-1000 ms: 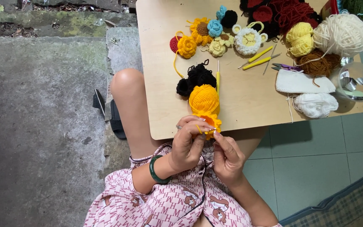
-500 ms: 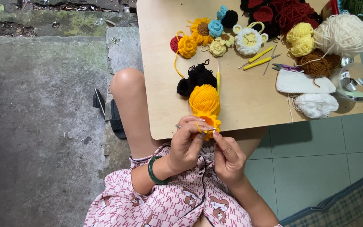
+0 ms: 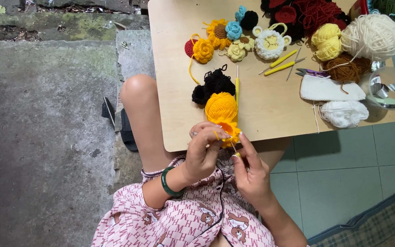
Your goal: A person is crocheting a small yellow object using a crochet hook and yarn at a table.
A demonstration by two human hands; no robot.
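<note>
While the left hand (image 3: 203, 148) pinches a small orange crochet piece (image 3: 231, 132) just off the near edge of the table (image 3: 270, 114), the right hand (image 3: 250, 171) sits just beside it, fingers closed on a thin crochet hook (image 3: 234, 148) poking into the piece. Both hands close together, each clamped on its own thing. A strand runs up to the orange yarn ball (image 3: 221, 107) on the table near that edge, touching black yarn (image 3: 213, 84) behind it.

Handling guess: piece is soft, light, floppy, stretches if tugged; best held at its rim between thumb and forefinger, as now. Hook looks stiff, slim, probably slippery.

Far edge: crochet flowers (image 3: 220, 39), a cream yarn ball (image 3: 373, 32), yellow-handled hooks (image 3: 282, 64). Right edge: a white knitted piece (image 3: 330, 89), a clear bowl (image 3: 387, 87).

Hard to tell: hook tip hidden in stitches, piece mostly covered by fingers, shape unclear. Yarn at the far right corner cut off by the frame; bowl contents unclear.
</note>
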